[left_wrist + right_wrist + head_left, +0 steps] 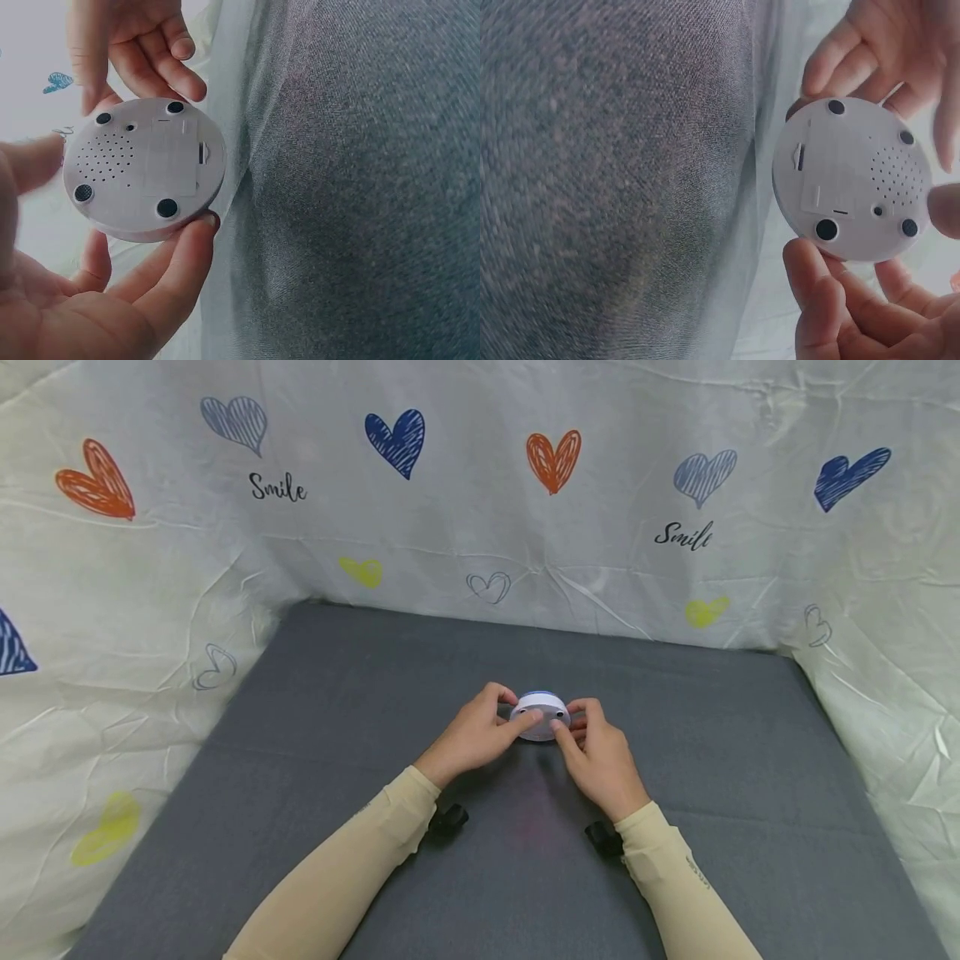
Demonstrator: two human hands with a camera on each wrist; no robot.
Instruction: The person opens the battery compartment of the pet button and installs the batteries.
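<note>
A round white plastic device [537, 723] is held up in both hands, above the grey cloth. A bit of blue shows along its far top edge in the head view. Its flat underside [161, 161] faces the wrist cameras, with dark round feet, a patch of small speaker holes and a rectangular battery cover [831, 169]. My left hand [480, 731] holds the left side, with fingers at the rim and the thumb over the underside. From the other side my right hand [600, 756] grips the rim between its thumb and fingers.
A dark grey cloth [337, 693] covers the table. White curtains [465, 518] printed with hearts and the word Smile hang behind and along both sides. Black wrist cameras [448, 821] sit beneath the cuffs of the beige sleeves [352, 860].
</note>
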